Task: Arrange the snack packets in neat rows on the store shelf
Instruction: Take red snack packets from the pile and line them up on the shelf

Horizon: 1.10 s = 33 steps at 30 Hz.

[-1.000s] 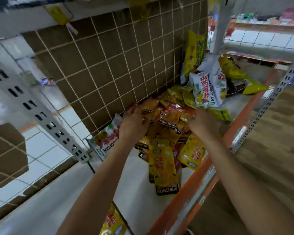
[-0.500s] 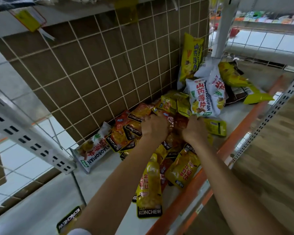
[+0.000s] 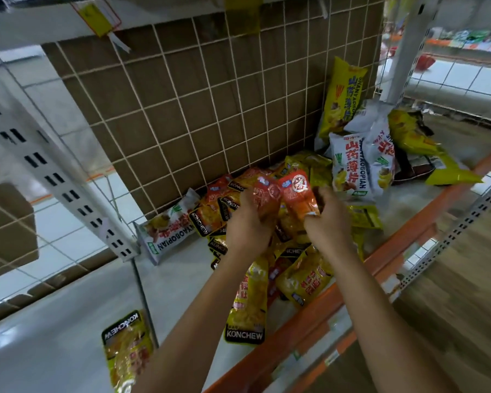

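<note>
A loose heap of yellow and orange snack packets [image 3: 284, 251] lies on the white shelf [image 3: 182, 282]. My left hand [image 3: 248, 225] grips an orange-red packet [image 3: 265, 192] lifted above the heap. My right hand [image 3: 328, 222] grips a second orange-red packet [image 3: 296, 195] beside it, and the two packets touch. A long yellow KONCHEW packet [image 3: 248, 302] lies in front of the heap near the shelf's edge. A white packet [image 3: 167, 231] lies flat at the heap's left against the back grid.
A wire grid over brown board [image 3: 196, 109] backs the shelf. White and yellow bags [image 3: 360, 163] pile up at the right. The orange front rail [image 3: 309, 316] edges the shelf. A slotted upright [image 3: 57, 180] and a wire divider stand left, with another KONCHEW packet [image 3: 126, 350] beyond.
Both hands have come up out of the heap, each now holding an orange-red packet upright. The view has swung slightly to the left.
</note>
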Each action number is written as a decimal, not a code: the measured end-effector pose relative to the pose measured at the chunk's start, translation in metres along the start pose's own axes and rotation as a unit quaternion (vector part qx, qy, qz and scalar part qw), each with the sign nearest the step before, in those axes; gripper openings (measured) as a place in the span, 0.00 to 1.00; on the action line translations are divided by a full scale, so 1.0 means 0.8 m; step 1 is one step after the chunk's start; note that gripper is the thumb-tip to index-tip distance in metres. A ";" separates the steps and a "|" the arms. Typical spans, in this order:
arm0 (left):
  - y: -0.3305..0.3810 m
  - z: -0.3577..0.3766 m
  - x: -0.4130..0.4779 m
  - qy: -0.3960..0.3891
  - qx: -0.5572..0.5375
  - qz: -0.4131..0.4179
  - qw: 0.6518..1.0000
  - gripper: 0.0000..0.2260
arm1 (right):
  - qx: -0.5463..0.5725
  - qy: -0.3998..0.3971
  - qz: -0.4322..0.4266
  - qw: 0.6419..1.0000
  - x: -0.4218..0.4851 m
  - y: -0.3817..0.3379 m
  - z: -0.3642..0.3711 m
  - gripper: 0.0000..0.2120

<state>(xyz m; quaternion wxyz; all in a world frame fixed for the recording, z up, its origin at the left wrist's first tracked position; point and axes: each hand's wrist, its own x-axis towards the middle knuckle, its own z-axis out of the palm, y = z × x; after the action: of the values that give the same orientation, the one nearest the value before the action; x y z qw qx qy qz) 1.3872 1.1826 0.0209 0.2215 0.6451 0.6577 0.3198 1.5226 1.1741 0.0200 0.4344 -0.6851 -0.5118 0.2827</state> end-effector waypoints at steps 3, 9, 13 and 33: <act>-0.014 -0.018 -0.021 0.033 -0.122 -0.027 0.992 0.18 | 0.080 -0.036 -0.017 0.996 -0.016 -0.014 0.006 0.05; -0.047 -0.082 -0.073 0.075 -0.361 -0.117 0.922 0.11 | 0.177 -0.129 -0.033 0.975 -0.080 -0.045 0.038 0.07; -0.079 -0.131 -0.123 0.121 -0.440 -0.170 0.874 0.18 | 0.243 -0.191 0.015 0.951 -0.131 -0.067 0.073 0.08; -0.293 -0.393 -0.535 0.376 -0.358 -0.275 0.809 0.16 | 0.353 -0.571 0.167 0.722 -0.561 -0.182 0.273 0.06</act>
<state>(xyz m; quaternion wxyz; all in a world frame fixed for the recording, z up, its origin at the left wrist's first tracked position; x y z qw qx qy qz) 1.0300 0.7249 0.0229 0.2503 0.1417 0.6785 0.6760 1.1323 0.8302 0.0221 0.2163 -0.2650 -0.4033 0.8487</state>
